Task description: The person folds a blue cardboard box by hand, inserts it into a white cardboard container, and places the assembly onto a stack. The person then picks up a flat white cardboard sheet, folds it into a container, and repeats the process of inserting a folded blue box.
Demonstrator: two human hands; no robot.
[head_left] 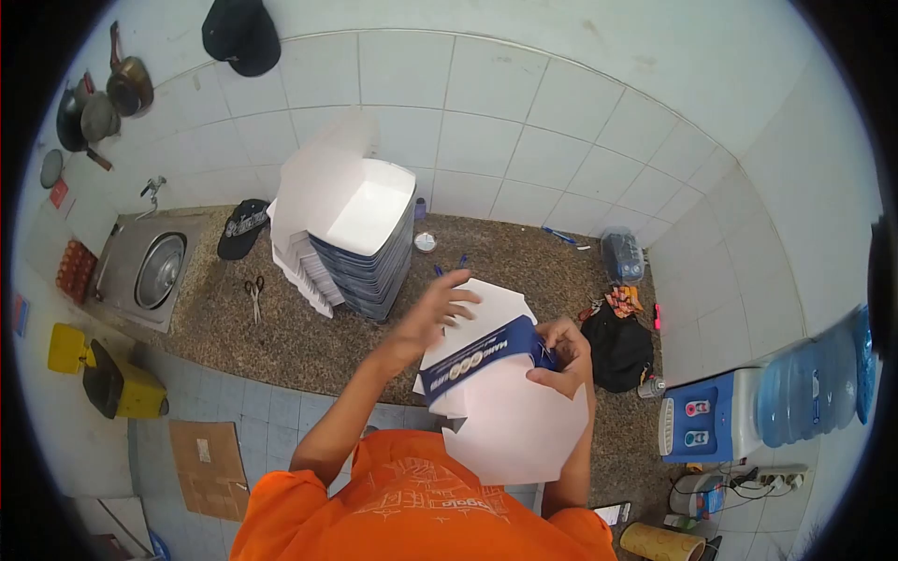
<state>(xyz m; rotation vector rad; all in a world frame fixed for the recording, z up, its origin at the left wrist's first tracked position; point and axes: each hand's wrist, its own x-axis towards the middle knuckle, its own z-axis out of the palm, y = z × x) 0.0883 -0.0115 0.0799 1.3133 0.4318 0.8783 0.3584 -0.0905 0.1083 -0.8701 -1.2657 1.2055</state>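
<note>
- White cardboard box [510, 421], not yet folded up, is held flat-ish in front of the person's orange shirt [412, 505], above the near edge of the speckled stone counter [299, 341].
- Across its middle runs a blue printed band [477, 355] with white lettering, tilted up toward the right.
- The left hand [440, 313] lies on the box's upper panel with fingers spread and loose, pressing on it rather than gripping anything.
- The right hand [564, 360] is closed on the right end of the blue band, thumb and fingers pinching the cardboard there.
- Just beyond the hands, on the counter, stands a tall stack of boxes [365, 248], already shaped and nested, white inside and blue at the sides.
- Left of the stack lie scissors [254, 294] and a black cap [243, 229]; further left is a steel sink [159, 271] with a tray of eggs [75, 266] beside it.
- Right of the hands a black bag [617, 346] sits on the counter, with a clear plastic container [622, 254] behind it by the tiled wall.
- At the far right stands a water dispenser [706, 416] with a blue bottle [809, 383].
- Pans [112, 93] hang high on the wall at left.
- Down on the floor are yellow bins [122, 388] and a flat piece of brown cardboard [208, 467].
</note>
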